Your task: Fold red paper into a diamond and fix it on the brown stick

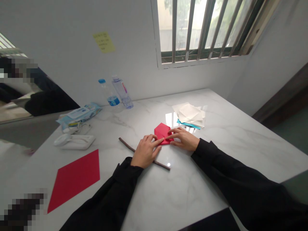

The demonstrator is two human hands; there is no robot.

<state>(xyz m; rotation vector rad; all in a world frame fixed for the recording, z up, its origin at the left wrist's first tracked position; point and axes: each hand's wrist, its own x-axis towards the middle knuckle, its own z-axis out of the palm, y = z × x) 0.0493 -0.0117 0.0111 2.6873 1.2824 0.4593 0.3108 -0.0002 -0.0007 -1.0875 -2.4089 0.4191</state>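
Note:
A small piece of folded red paper [162, 129] lies on the marble-patterned table, its far end coming to a blunt point. My left hand [146, 149] holds it down from the left, index finger stretched onto the near part and thumb just off the near edge. From the right, my right hand [184, 139] has its fingertips on the paper's right side, thumb close to the near corner. Fingers partly cover the folds. Under my left wrist and hand runs a thin brown stick [161, 165], touching the table on both sides.
A flat red sheet [76, 178] lies at the left. Behind it are a white tray-like object [79, 142], a blue packet [83, 113] and two plastic bottles, one blue-capped [113, 100] and one clear [123, 93]. Cream papers [190, 113] over a blue sheet [189, 124] lie back right.

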